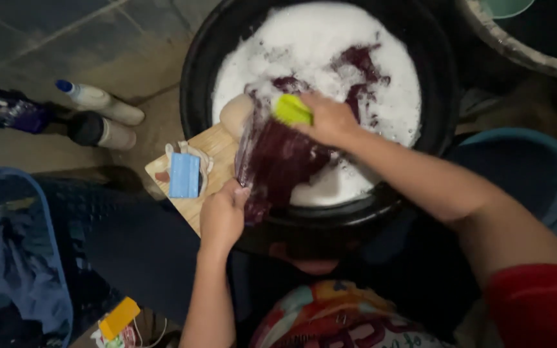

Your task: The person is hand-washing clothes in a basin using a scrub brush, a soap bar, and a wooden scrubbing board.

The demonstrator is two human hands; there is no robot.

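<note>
Maroon cloth (278, 161) lies half on my wooden board (207, 151) over the sudsy black tub (420, 58), my left hand (222, 216) pinching its edge, my right hand (330, 119) clutching the green brush (293, 109), scrubbing seemingly midway, rinsing undone

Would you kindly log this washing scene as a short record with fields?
Setting: black basin full of white suds on a tiled floor
Left hand: grips the near edge of a maroon cloth on a wooden board
Right hand: holds a yellow-green brush on the cloth
On board: blue face mask
Nearby: two bottles lying on the floor
</note>
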